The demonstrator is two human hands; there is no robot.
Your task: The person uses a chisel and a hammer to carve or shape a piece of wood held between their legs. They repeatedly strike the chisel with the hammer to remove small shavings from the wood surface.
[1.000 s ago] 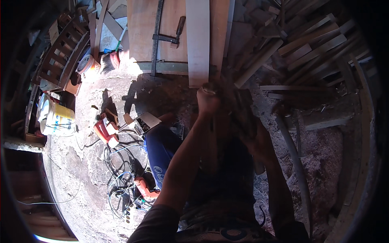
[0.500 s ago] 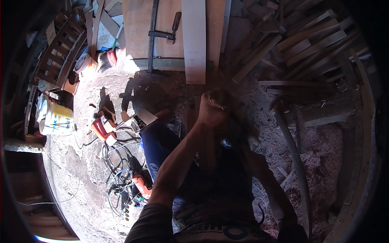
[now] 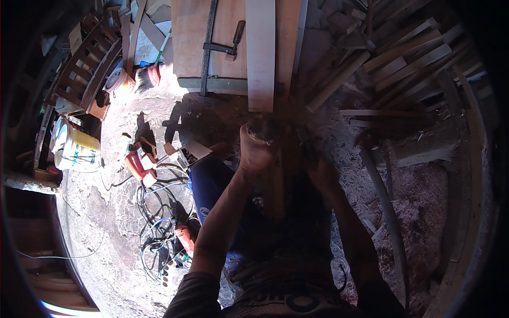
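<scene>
My left hand [image 3: 253, 151] is closed on a dark, rounded object [image 3: 264, 128], whose kind I cannot make out. Below it, a wooden piece [image 3: 273, 199] stands out between my legs. To the right, in shadow, my right hand [image 3: 322, 175] is closed on something dark and blurred that reaches up toward the left hand. Just beyond both hands, a long pale board [image 3: 260, 58] lies on light plywood [image 3: 188, 32], with a bar clamp [image 3: 230, 50] to its left.
Orange power tools [image 3: 139, 167] [image 3: 184, 241] and tangled cables lie on the floor at left, near a white bucket [image 3: 77, 148], paint cans [image 3: 117, 80] and a slatted wooden piece [image 3: 85, 63]. Offcuts [image 3: 403, 63] are heaped at back right; a pipe-like length [image 3: 382, 196] lies at right.
Over the last second my left hand shifts left and a little down with its dark object. My right hand drops, then comes back up and inward. The surroundings shift slightly with the camera.
</scene>
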